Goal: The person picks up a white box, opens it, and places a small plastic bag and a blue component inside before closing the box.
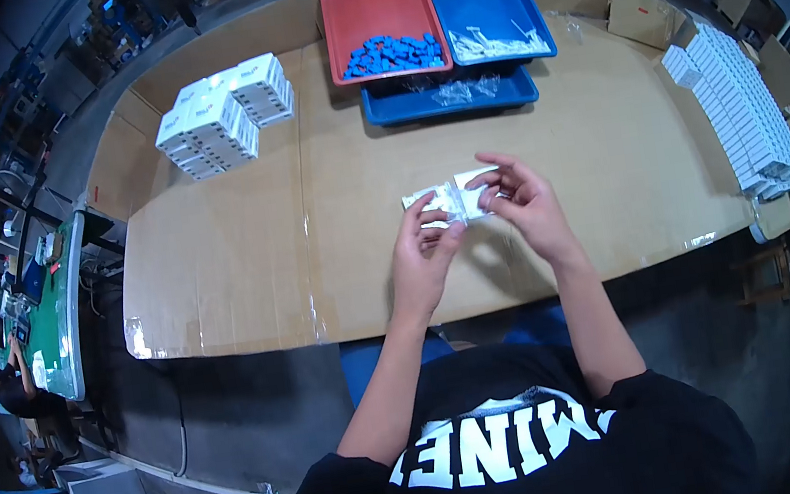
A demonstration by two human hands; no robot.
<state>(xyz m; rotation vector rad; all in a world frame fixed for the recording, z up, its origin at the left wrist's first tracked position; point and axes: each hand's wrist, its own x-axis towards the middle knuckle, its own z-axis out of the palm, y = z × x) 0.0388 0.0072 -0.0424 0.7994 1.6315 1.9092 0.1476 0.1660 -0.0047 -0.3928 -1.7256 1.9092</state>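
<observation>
In front of me, above the cardboard-covered table (370, 281), a small white box (474, 193) is held between both hands. A piece of shiny clear plastic (455, 203) shows at its middle; what lies inside it is too small to make out. My left hand (426, 255) is closed, with fingers and thumb gripping the box's left part. On the right part, my right hand (527, 206) pinches with thumb and bent fingers, its index finger raised. The fingers hide some of the box.
A red tray (377, 12) with blue pieces and a blue tray (487, 2) with white sticks rest above a lower blue tray (396, 110) holding clear plastic. White boxes are stacked at left (211, 121) and right (733, 103). Cardboard walls edge the table.
</observation>
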